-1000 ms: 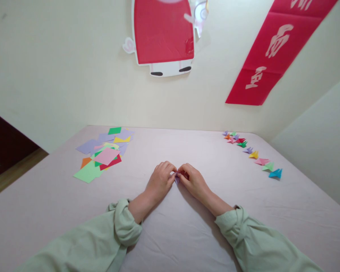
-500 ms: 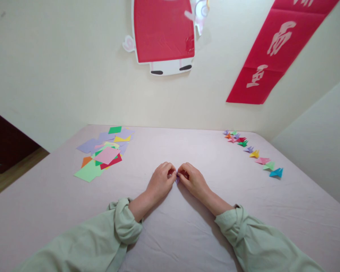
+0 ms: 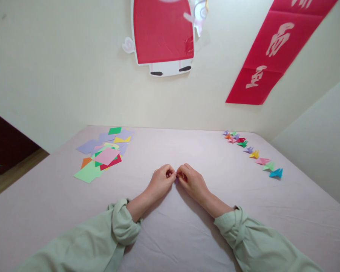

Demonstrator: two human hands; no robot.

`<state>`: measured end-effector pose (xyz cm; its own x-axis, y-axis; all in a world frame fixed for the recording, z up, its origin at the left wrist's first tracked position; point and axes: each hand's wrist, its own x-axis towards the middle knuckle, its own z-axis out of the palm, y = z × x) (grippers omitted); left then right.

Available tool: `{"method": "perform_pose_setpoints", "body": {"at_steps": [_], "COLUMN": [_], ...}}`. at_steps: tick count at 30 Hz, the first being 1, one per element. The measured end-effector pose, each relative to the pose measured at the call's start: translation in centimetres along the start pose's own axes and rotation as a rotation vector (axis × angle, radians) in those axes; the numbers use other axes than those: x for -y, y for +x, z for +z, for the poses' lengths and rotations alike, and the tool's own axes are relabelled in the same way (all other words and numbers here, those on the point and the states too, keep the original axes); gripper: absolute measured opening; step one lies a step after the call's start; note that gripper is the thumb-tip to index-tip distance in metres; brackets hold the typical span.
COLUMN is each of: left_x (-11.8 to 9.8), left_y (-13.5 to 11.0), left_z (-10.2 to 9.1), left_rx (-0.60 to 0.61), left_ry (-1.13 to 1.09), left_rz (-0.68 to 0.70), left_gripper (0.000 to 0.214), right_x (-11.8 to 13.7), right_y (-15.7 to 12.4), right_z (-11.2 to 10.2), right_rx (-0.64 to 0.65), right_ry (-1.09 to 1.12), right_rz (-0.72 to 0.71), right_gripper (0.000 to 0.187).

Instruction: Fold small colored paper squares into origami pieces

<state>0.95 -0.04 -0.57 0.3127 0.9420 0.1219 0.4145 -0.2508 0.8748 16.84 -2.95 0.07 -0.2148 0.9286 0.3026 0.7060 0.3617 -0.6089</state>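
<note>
My left hand (image 3: pixel 161 181) and my right hand (image 3: pixel 192 181) rest fingertip to fingertip on the pale pink sheet (image 3: pixel 170 234). Both pinch a small folded purple paper piece (image 3: pixel 176 180), almost wholly hidden between the fingers. Both sleeves are light green and rolled at the cuff. A loose pile of coloured paper squares (image 3: pixel 103 155) lies to the far left of my left hand. A curved row of several small folded paper shapes (image 3: pixel 252 153) runs along the right, ending in a blue one (image 3: pixel 276 173).
The sheet-covered surface meets a cream wall at the back and right. A red cartoon cutout (image 3: pixel 164 36) and a red banner (image 3: pixel 272 49) hang on the wall. At the left edge the surface drops to a wooden floor (image 3: pixel 11 173).
The fingers of both hands have curled tighter round the purple piece, so less of it shows. The hands stay in the same spot.
</note>
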Motion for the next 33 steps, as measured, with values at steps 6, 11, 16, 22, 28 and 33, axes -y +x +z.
{"method": "perform_pose_setpoints", "body": {"at_steps": [6, 11, 16, 22, 28, 33], "left_x": [-0.12, -0.19, -0.34, -0.20, 0.23, 0.16], "left_y": [0.16, 0.18, 0.20, 0.28, 0.13, 0.12], "left_z": [-0.20, -0.28, -0.35, -0.27, -0.02, -0.21], "left_rx": [0.036, 0.048, 0.027, -0.031, -0.027, -0.017], "left_ry": [-0.107, -0.155, -0.112, -0.049, 0.001, 0.109], "left_rz": [-0.013, -0.010, -0.008, 0.001, 0.017, 0.110], "left_gripper": [0.009, 0.008, 0.009, 0.015, 0.004, 0.008], "right_x": [-0.20, -0.30, -0.41, -0.46, -0.46, -0.35], "right_y": [-0.05, 0.01, 0.09, 0.20, 0.19, 0.24], "right_z": [0.05, 0.12, 0.20, 0.18, 0.19, 0.08], "right_rx": [0.001, -0.006, -0.026, -0.021, -0.014, -0.017], "right_ry": [0.013, 0.030, 0.039, 0.061, 0.086, 0.110], "right_rz": [-0.003, 0.005, 0.009, 0.026, 0.035, 0.046], "right_gripper": [0.010, 0.010, 0.010, 0.005, 0.007, 0.006]}}
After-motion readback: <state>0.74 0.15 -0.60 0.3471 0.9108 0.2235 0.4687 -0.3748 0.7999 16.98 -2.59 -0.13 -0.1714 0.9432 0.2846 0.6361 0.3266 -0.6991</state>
